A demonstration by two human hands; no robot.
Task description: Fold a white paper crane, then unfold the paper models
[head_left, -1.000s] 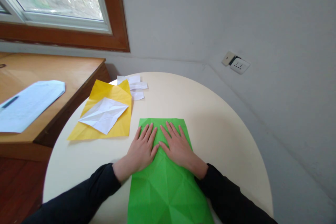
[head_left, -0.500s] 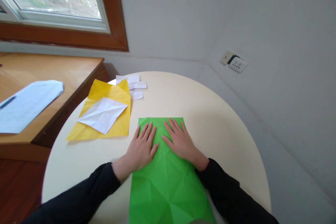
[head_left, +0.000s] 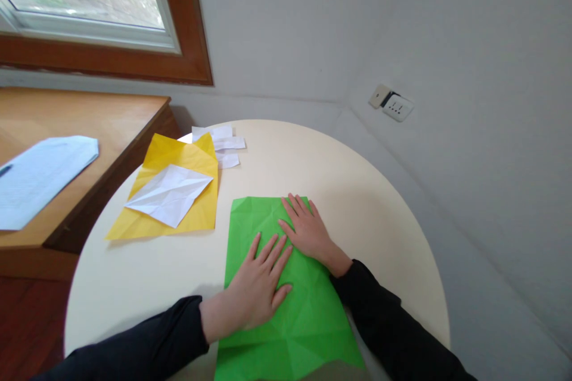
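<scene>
Both flat on green paper (head_left: 268,309) on counter (head_left: 384,214). Left hand (head_left: 259,292) fingers spread, right hand (head_left: 308,232) fingers apart, nothing gripped.

The green paper (head_left: 286,315) is a bright, oblong sheet crossed by many straight and diagonal creases. It lies unfolded and nearly flat on the counter (head_left: 379,214), its long side running away from the person, the far edge about mid-counter and the near end reaching the counter's front edge.
</scene>
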